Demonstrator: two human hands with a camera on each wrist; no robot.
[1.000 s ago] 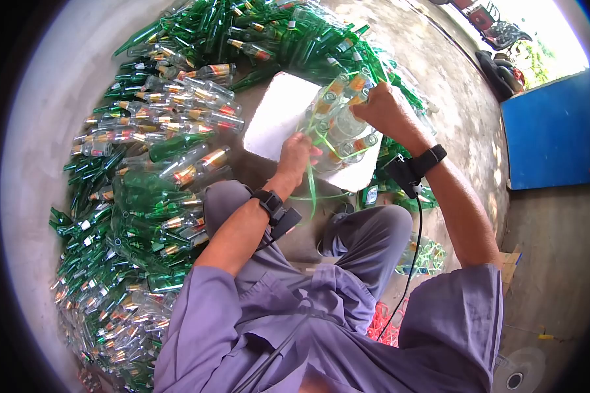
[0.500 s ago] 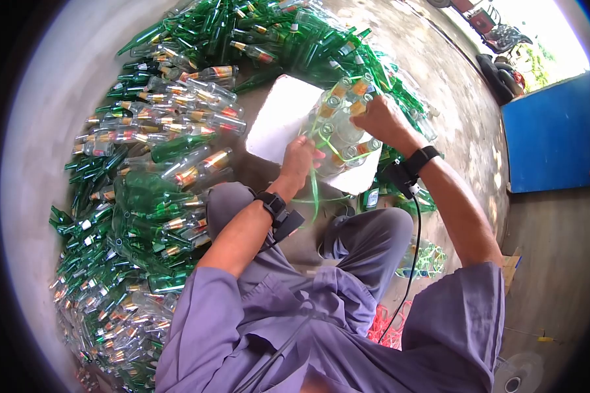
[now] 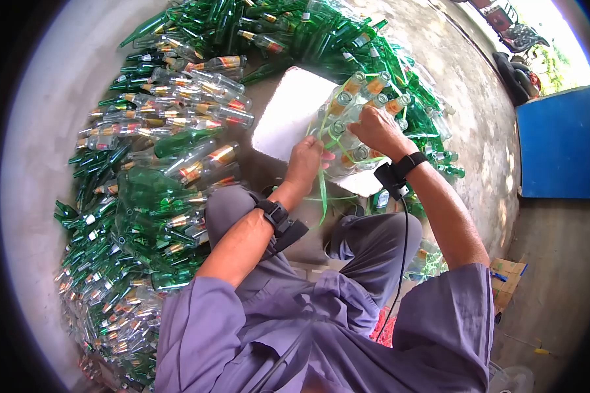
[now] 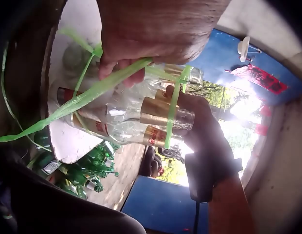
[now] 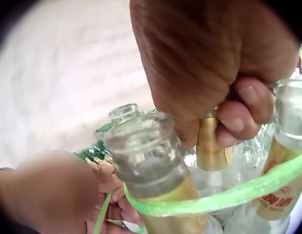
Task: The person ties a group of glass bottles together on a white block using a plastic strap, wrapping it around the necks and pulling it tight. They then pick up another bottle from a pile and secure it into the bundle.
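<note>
A cluster of clear glass bottles (image 3: pixel 340 103) with gold neck labels stands upright on a white slab (image 3: pixel 278 121), ringed by light green plastic strap (image 5: pixel 190 207). My left hand (image 3: pixel 305 164) is at the near left side of the cluster and pinches the strap, whose loose tail (image 4: pixel 78 100) hangs below the fingers. Over the bottle tops, my right hand (image 3: pixel 380 133) curls its fingers round the gold neck of one inner bottle (image 5: pixel 212 146). Part of that bottle's mouth is hidden behind the hand.
Green bottles (image 3: pixel 308 36) lie heaped behind the slab, and labelled clear ones (image 3: pixel 177 98) are piled to the left. A second strapped bundle (image 3: pixel 426 262) sits by the right knee. Farther right are a blue panel (image 3: pixel 560 144) and a cardboard piece (image 3: pixel 507 281).
My right hand has moved from the far right edge of the cluster in among the necks. The left hand keeps its place at the strap. The head view has shifted slightly.
</note>
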